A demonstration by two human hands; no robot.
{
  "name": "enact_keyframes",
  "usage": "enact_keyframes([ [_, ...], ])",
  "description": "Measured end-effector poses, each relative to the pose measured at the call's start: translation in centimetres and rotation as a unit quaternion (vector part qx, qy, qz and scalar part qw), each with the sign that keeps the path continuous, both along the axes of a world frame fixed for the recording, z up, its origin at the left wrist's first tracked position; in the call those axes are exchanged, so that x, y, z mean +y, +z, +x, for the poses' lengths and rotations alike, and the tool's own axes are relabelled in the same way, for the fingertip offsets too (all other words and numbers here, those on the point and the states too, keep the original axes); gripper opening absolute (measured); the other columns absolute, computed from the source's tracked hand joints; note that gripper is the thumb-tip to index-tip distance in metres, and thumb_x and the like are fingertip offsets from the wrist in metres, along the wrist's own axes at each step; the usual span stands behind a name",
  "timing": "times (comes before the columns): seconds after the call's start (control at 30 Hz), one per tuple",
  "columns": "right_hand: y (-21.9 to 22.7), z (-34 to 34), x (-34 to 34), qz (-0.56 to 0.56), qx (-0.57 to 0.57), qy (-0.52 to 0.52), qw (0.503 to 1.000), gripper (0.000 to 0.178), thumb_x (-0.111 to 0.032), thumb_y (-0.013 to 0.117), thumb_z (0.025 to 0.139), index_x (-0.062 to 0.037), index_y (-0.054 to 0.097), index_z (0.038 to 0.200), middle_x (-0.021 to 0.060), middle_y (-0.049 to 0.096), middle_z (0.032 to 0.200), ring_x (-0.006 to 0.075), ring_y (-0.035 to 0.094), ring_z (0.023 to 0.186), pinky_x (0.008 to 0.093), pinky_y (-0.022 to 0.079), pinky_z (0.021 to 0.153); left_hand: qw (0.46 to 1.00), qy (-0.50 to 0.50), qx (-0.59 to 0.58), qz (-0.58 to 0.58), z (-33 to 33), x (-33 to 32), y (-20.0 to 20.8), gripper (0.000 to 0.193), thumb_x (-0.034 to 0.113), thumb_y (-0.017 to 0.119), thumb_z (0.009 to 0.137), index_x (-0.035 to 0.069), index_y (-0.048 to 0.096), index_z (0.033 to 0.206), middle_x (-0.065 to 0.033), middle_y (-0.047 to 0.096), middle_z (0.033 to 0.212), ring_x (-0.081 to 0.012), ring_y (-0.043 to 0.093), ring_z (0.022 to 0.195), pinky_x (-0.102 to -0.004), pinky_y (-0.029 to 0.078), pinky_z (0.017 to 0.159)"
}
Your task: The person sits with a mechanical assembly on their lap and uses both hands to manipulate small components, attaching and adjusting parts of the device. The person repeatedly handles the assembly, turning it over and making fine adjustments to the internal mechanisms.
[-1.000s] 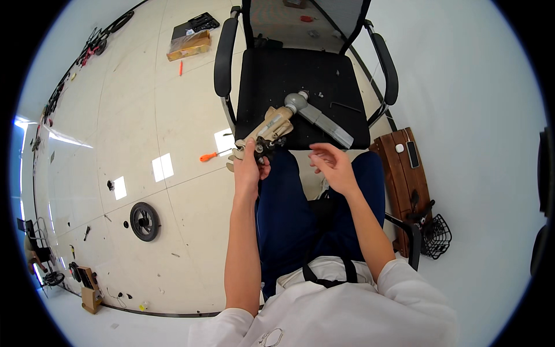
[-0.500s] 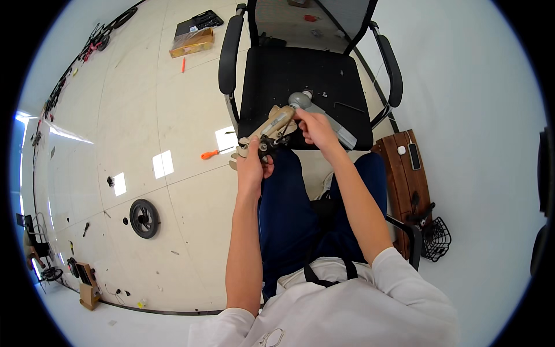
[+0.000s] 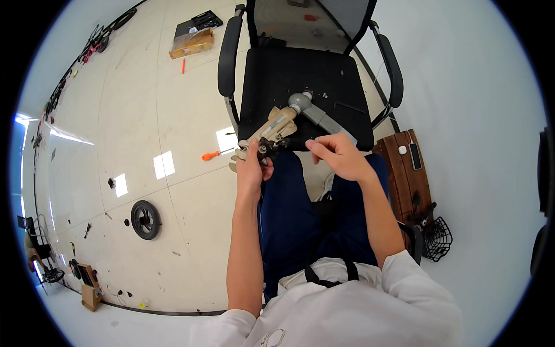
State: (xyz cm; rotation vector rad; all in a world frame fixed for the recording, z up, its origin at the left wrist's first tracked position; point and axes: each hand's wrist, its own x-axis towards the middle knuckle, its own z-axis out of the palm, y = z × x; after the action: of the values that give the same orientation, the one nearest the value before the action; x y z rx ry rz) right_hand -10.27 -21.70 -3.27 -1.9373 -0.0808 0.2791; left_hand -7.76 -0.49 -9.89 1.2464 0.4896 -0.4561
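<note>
My left hand (image 3: pixel 251 169) grips the near end of a beige frame part (image 3: pixel 276 123), thumb on top, around a black mechanism (image 3: pixel 266 148) with bolts. The part slants across the front left of the black chair seat (image 3: pixel 300 69). At its far end is a rounded grey joint (image 3: pixel 299 102), from which a flat grey bar (image 3: pixel 330 124) runs toward the seat's front right. Apart from the part, my right hand (image 3: pixel 340 155) hovers over my lap near the seat's front edge, fingers curled and pinched together; whatever they may hold is too small to make out.
A hex key (image 3: pixel 350 107) and small hardware (image 3: pixel 325 95) lie on the seat. On the floor to the left are an orange-handled screwdriver (image 3: pixel 210 156) and a black wheel (image 3: pixel 145 220). A wooden box (image 3: pixel 403 179) with a phone (image 3: pixel 415 156) on it stands right, beside a wire basket (image 3: pixel 438 238).
My right hand has drawn back from the beige part, moving right and nearer to me, with its fingers still curled. The left hand keeps its grip almost unmoved.
</note>
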Motion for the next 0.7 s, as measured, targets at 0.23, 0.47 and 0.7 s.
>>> enact_keyframes([
  [0.23,-2.8,1.2,1.5,-0.082,-0.073,-0.037,0.993,0.02,-0.013,0.062,0.092,-0.0018,0.065,0.108,0.0048,0.062,0.084,0.0108,0.057,0.069,0.025,0.045,0.063,1.0,0.002,0.001,-0.005,0.1,0.1,-0.2,0.035,0.043,0.047,0.102,0.008,0.054,0.1,-0.0038,0.053,0.065,-0.0121,0.049,0.049,-0.0237,0.034,0.044],
  [0.47,-3.1,5.5,2.1,-0.211,-0.267,0.035,0.94,0.04,-0.006,0.061,0.086,-0.0072,0.061,0.126,0.0125,0.055,0.117,0.0283,0.058,0.101,0.0356,0.048,0.083,1.0,-0.004,-0.008,-0.013,0.1,0.0,0.0,0.035,0.042,0.047,0.102,0.008,0.054,0.1,-0.0038,0.053,0.064,-0.0125,0.05,0.049,-0.0239,0.035,0.044],
  [0.7,-6.7,1.6,0.7,-0.463,-0.18,0.064,0.865,0.023,-0.023,0.068,0.082,-0.0062,0.072,0.098,0.0132,0.061,0.102,0.0291,0.06,0.091,0.0422,0.049,0.078,1.0,0.001,-0.005,-0.007,0.0,0.3,-0.3,0.036,0.044,0.049,0.101,0.008,0.055,0.097,-0.0038,0.055,0.064,-0.0122,0.052,0.048,-0.0241,0.036,0.043],
])
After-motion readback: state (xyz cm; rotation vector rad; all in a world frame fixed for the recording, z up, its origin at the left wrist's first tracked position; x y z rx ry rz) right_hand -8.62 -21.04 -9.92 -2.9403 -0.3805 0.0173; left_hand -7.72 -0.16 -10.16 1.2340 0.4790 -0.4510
